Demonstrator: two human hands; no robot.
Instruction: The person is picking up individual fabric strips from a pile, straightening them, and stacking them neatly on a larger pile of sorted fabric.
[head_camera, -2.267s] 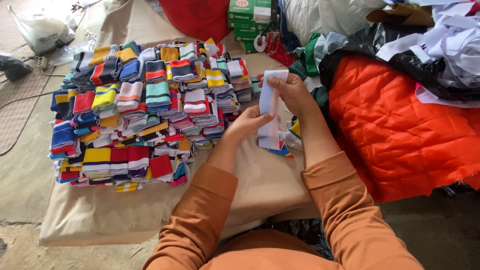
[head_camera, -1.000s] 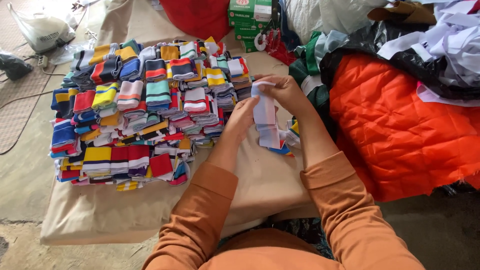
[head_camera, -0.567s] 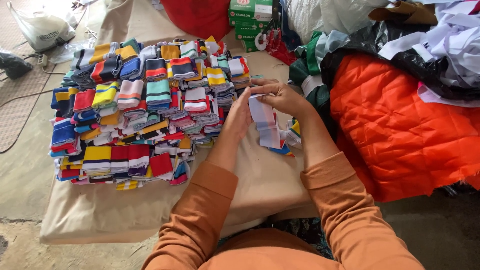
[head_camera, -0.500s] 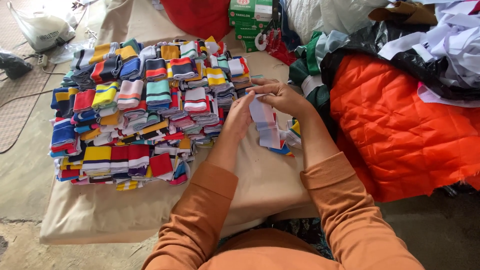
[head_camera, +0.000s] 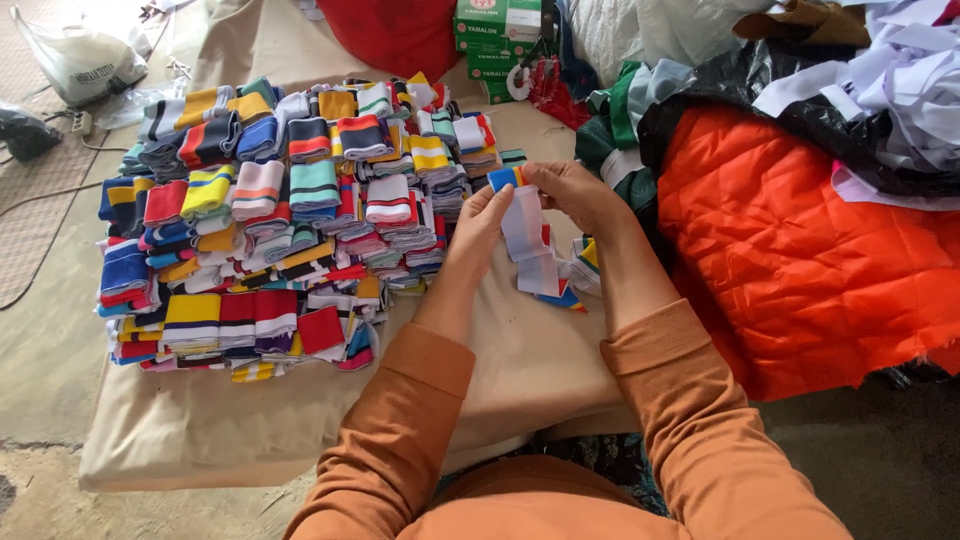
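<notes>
— Surface?
— Tan cloth sheet (head_camera: 300, 430) over a bare concrete floor (head_camera: 40, 340); rows of folded striped knit bands (head_camera: 280, 210) cover its far half.

— Hands?
— Left hand (head_camera: 480, 220) and right hand (head_camera: 575, 190), both pinching one pale striped knit band (head_camera: 525, 230), held just right of the rows.

— Surroundings?
— Orange quilted fabric (head_camera: 800, 260) right, green cartons (head_camera: 495, 40) behind, white plastic bag (head_camera: 80, 60) far left.

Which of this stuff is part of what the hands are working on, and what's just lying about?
In hand: left hand, right hand, white knit strip, folded striped pile, tan cloth.
Lying about: orange quilted fabric, green boxes, white plastic bag.
</notes>
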